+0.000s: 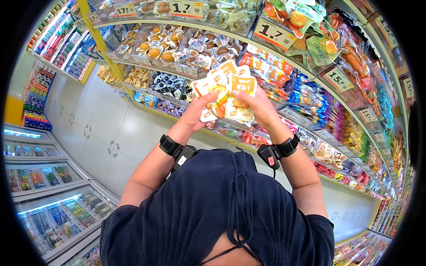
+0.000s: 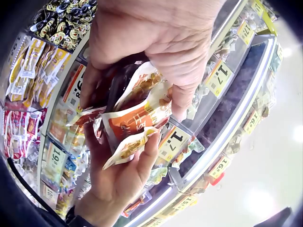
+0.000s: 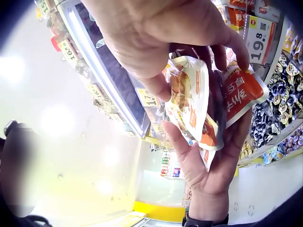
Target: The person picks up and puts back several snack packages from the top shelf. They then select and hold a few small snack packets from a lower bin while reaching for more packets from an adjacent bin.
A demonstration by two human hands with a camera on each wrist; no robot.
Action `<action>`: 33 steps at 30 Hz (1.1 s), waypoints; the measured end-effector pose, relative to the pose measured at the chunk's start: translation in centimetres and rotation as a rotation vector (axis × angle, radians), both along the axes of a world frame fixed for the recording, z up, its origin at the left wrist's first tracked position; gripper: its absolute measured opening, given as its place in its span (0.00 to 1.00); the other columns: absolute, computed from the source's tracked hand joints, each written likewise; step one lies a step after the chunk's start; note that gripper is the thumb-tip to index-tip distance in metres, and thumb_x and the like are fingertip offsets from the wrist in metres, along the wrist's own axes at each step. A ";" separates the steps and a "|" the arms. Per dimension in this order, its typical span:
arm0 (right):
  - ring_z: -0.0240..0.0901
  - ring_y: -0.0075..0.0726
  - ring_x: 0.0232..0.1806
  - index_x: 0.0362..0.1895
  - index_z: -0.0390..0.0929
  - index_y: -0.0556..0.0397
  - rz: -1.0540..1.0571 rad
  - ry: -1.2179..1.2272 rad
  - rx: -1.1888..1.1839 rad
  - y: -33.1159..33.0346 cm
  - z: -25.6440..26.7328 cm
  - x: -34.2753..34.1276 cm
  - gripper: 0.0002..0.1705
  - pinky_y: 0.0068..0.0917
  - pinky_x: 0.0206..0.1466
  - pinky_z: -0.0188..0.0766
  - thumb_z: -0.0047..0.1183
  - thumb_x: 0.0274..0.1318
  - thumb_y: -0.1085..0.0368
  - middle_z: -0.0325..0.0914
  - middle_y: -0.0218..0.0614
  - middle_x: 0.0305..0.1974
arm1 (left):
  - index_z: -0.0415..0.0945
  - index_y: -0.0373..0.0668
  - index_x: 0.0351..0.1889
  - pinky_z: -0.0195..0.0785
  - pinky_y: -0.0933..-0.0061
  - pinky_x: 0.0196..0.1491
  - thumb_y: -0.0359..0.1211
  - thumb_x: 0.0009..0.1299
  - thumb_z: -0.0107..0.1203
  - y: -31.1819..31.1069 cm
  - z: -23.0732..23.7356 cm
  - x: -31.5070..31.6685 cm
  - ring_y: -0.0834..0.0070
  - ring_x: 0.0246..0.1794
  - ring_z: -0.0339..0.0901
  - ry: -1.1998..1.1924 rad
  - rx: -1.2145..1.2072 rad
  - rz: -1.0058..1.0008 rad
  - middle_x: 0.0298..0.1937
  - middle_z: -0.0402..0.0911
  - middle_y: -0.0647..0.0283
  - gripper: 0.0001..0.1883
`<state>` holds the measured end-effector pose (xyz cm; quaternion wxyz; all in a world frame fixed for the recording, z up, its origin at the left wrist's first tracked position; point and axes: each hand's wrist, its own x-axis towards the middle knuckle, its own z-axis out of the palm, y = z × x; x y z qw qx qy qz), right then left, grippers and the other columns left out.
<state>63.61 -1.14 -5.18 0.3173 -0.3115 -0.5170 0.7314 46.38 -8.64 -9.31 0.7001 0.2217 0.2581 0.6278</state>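
Note:
Several small white-and-orange snack packets (image 1: 243, 83) are fanned out between both hands, in front of the shelves. My left hand (image 1: 195, 111) grips the left side of the bunch, its thumb lying over the front. On the other side my right hand (image 1: 261, 106) pinches packets with the thumb on top. In the left wrist view an orange-labelled packet (image 2: 135, 120) shows between the two hands, overlapping others. The right wrist view shows a white packet with a food picture (image 3: 189, 90) and a red-backed packet (image 3: 241, 92) under the right fingers. Parts of the bunch are hidden by the hands.
Curved shelves with price tags (image 1: 181, 9) hold bins of wrapped snacks, including brown ones (image 1: 159, 43) and blue packets (image 1: 310, 99). A yellow post (image 1: 95, 31) stands at the shelf's left end. Glass-topped freezers (image 1: 62, 217) line the left, across the tiled floor (image 1: 133, 126).

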 end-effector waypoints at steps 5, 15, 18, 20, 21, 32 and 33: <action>0.74 0.29 0.46 0.53 0.70 0.58 0.066 -0.191 0.188 -0.7 1.3 -0.3 0.27 0.29 0.51 0.71 0.61 0.51 0.60 0.77 0.36 0.47 | 0.59 0.38 0.65 0.68 0.60 0.60 0.37 0.69 0.53 0.0 -1.1 -0.5 0.65 0.59 0.72 -0.091 -0.013 -0.041 0.61 0.71 0.55 0.28; 0.74 0.39 0.48 0.49 0.73 0.57 0.036 -0.288 0.482 -0.8 0.5 -1.3 0.28 0.34 0.53 0.68 0.63 0.48 0.53 0.75 0.44 0.48 | 0.61 0.38 0.63 0.71 0.60 0.57 0.36 0.69 0.54 0.2 -1.8 -1.5 0.65 0.56 0.74 -0.194 -0.043 0.013 0.58 0.73 0.55 0.26; 0.74 0.44 0.47 0.51 0.73 0.56 0.045 -0.334 0.590 -1.4 0.8 -2.2 0.29 0.37 0.51 0.69 0.62 0.48 0.52 0.75 0.46 0.46 | 0.61 0.38 0.63 0.70 0.60 0.59 0.38 0.69 0.53 0.4 -2.4 -1.9 0.65 0.57 0.74 -0.222 -0.026 0.019 0.59 0.73 0.55 0.27; 0.74 0.47 0.46 0.51 0.73 0.56 0.056 -0.428 0.658 -1.7 1.3 -2.5 0.29 0.39 0.51 0.68 0.61 0.48 0.51 0.75 0.47 0.45 | 0.61 0.38 0.64 0.69 0.59 0.60 0.38 0.69 0.53 0.4 -2.6 -2.1 0.65 0.57 0.73 -0.275 -0.006 -0.012 0.59 0.72 0.54 0.27; 0.72 0.52 0.47 0.51 0.73 0.55 0.080 -0.426 0.686 -1.5 1.6 -2.6 0.30 0.42 0.51 0.67 0.60 0.48 0.50 0.74 0.48 0.45 | 0.60 0.39 0.64 0.67 0.59 0.61 0.39 0.69 0.54 0.4 -2.8 -2.1 0.64 0.58 0.72 -0.272 -0.001 -0.004 0.60 0.71 0.54 0.28; 0.75 0.42 0.48 0.57 0.66 0.56 -0.065 -0.235 0.532 -1.4 1.4 -3.3 0.33 0.34 0.51 0.70 0.63 0.48 0.58 0.75 0.45 0.48 | 0.60 0.38 0.65 0.67 0.57 0.61 0.38 0.66 0.57 0.3 -3.1 -3.1 0.62 0.59 0.72 -0.290 -0.019 0.053 0.60 0.71 0.53 0.31; 0.75 0.40 0.48 0.58 0.65 0.56 -0.072 -0.215 0.524 -1.5 1.7 -3.3 0.34 0.32 0.51 0.71 0.63 0.48 0.59 0.75 0.45 0.48 | 0.60 0.38 0.65 0.68 0.57 0.61 0.38 0.66 0.57 0.2 -3.1 -3.1 0.62 0.59 0.72 -0.298 -0.020 0.047 0.60 0.71 0.53 0.31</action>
